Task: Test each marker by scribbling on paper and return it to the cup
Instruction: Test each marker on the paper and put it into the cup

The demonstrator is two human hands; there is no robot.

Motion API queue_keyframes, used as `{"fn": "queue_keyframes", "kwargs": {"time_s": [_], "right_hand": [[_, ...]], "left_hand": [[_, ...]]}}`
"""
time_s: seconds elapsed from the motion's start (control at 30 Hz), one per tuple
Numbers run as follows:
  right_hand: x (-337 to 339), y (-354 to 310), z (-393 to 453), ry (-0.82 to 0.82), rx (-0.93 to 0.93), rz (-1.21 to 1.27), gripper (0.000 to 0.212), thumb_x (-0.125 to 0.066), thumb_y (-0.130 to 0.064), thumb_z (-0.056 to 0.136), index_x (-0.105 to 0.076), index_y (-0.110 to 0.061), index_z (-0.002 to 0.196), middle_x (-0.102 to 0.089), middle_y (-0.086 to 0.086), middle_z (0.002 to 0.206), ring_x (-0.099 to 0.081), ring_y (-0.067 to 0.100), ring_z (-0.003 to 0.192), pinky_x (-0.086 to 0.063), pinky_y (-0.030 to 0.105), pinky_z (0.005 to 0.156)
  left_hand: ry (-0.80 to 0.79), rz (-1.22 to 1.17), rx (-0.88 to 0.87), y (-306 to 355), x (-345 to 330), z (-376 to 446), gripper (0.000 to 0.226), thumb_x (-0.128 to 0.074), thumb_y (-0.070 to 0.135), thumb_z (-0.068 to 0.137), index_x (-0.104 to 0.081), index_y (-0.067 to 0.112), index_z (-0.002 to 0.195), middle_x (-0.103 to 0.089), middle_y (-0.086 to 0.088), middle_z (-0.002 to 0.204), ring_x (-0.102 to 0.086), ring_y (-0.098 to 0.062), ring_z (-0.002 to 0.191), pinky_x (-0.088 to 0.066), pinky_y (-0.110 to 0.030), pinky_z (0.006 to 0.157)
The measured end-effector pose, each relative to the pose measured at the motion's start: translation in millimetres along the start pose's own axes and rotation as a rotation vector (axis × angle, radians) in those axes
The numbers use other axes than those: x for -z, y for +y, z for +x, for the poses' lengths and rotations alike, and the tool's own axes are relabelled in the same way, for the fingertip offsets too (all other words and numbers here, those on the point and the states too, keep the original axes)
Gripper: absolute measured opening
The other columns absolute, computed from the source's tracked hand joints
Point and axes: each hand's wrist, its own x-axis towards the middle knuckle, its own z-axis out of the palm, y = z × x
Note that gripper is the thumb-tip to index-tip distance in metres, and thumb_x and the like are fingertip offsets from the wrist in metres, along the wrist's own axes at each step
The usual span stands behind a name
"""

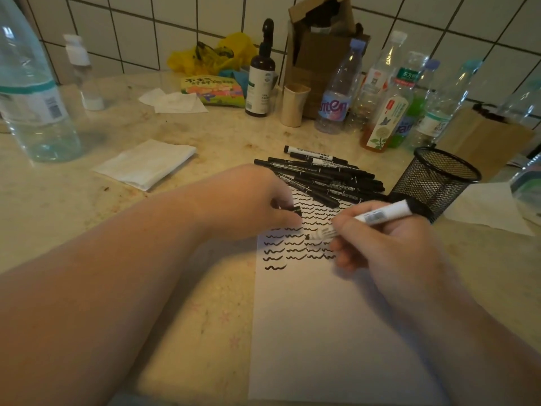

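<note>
Right hand (389, 244) around white marker (380, 215)

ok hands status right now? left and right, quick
Left hand: closed, pinching a black marker cap.
Right hand: closed round a white-barrelled marker, tip down on the paper.

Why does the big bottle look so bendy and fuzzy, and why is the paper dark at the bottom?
Head view: the wide lens bends things near the edges, so the big bottle leans and blurs. The paper falls in the arms' shadow low down. The marker in the right hand looks slightly soft, and the tiled wall curves too.
</note>
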Motion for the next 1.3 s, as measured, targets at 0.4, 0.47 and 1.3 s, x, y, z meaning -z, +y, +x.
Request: {"fn": "queue_keyframes", "kwargs": {"time_s": [0.4, 0.47, 1.3], "right_hand": [[11, -3, 10, 0.023, 0.017, 0.234, 0.02, -0.061, -0.022, 0.094, -0.079, -0.012, 0.092, -0.071, 0.013, 0.07, -0.064, 0.021, 0.058, -0.052, 0.031, 0.055], [10, -3, 11, 0.022, -0.002, 0.243, 0.017, -0.06, -0.015, 0.097, -0.075, -0.008, 0.093, -0.073, 0.014, 0.071, -0.065, 0.022, 0.058, -0.053, 0.03, 0.054], [71, -52, 29, 0.641, 0.188, -0.136, 0.014, -0.051, -0.037, 0.101, -0.063, -0.034, 0.109, -0.063, -0.001, 0.073, -0.063, 0.014, 0.069, -0.056, 0.039, 0.066]], "left_hand": [[0.0, -0.06, 0.021, 3, 2, 0, 0.023, -0.065, 0.043, 0.092, -0.072, 0.039, 0.114, -0.07, 0.015, 0.091, -0.062, -0.003, 0.085, -0.055, -0.03, 0.083], [0.003, -0.074, 0.001, 4, 2, 0, 0.023, -0.066, 0.043, 0.092, -0.071, 0.04, 0.114, -0.069, 0.016, 0.091, -0.062, -0.001, 0.085, -0.054, -0.027, 0.083], [0.033, -0.061, 0.027, 0, -7, 3, 0.032, -0.063, 0.045, 0.094, -0.06, 0.042, 0.126, -0.072, 0.019, 0.096, -0.066, 0.001, 0.085, -0.057, -0.027, 0.086]]}}
